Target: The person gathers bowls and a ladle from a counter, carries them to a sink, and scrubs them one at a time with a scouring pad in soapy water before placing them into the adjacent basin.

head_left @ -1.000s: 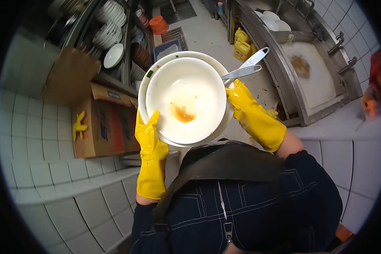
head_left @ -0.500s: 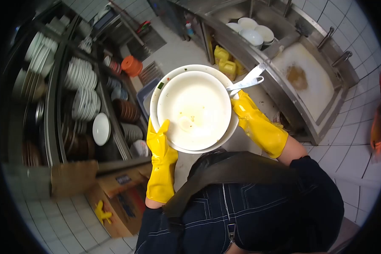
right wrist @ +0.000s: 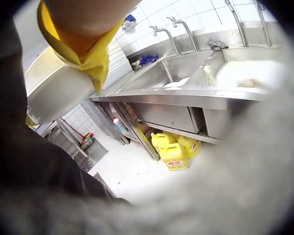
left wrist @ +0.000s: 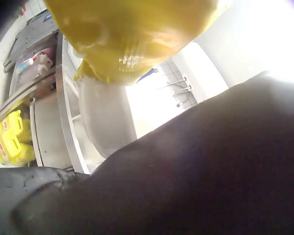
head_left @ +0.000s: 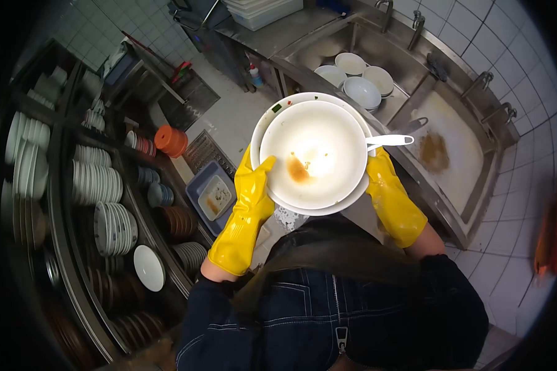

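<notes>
Two white bowls, one nested in the other, are held in front of the body in the head view. The inner bowl (head_left: 328, 139) has an orange-brown puddle and food bits at its bottom. Green and red scraps cling to the outer bowl (head_left: 291, 104). My left hand (head_left: 252, 188), in a yellow rubber glove, grips the left side with its thumb over the rim. The gloved right hand (head_left: 390, 191) holds the right side from below, its fingers mostly hidden. A spoon handle (head_left: 393, 141) sticks out to the right above that hand. The left wrist view shows the glove (left wrist: 132, 39) close up.
Right of the bowls is a steel sink (head_left: 470, 213) with foamy water; several white bowls (head_left: 362, 93) lie in the adjoining basin. A rack (head_left: 65, 247) of stacked dishes stands at left. A blue-grey tub (head_left: 198, 185) and an orange bucket (head_left: 171, 141) sit low down. Yellow jugs (right wrist: 174, 156) stand under the sink.
The view has swung right toward the sinks, and the cardboard box has left it. Both hands still hold the nested bowls, and the spoon handle has shifted to point straight right.
</notes>
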Demonstrator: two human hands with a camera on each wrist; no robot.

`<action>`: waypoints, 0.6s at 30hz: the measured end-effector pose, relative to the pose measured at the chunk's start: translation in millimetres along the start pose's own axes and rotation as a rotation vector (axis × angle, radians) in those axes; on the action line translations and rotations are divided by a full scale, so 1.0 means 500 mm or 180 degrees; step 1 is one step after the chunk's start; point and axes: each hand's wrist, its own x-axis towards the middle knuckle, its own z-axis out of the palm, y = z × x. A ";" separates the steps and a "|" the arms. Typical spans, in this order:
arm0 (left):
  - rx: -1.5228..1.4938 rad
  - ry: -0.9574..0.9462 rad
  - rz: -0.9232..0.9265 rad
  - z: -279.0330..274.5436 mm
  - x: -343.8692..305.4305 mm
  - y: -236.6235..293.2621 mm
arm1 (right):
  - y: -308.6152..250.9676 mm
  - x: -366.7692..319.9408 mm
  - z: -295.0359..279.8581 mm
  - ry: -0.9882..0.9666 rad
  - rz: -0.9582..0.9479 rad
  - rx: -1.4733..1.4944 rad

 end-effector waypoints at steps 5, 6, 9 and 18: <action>0.0139 0.0180 0.0117 0.022 0.201 -0.004 | -0.073 0.181 0.080 0.0011 0.0219 -0.0542; 0.0288 0.0362 0.0175 0.026 0.235 -0.005 | -0.084 0.221 0.095 -0.0086 0.0260 -0.0580; 0.0254 0.0360 0.0222 0.009 0.357 0.006 | -0.114 0.330 0.158 -0.0301 0.0296 -0.0696; 0.0033 0.0392 0.0264 -0.055 0.733 0.054 | -0.156 0.631 0.357 -0.0546 0.0238 -0.0870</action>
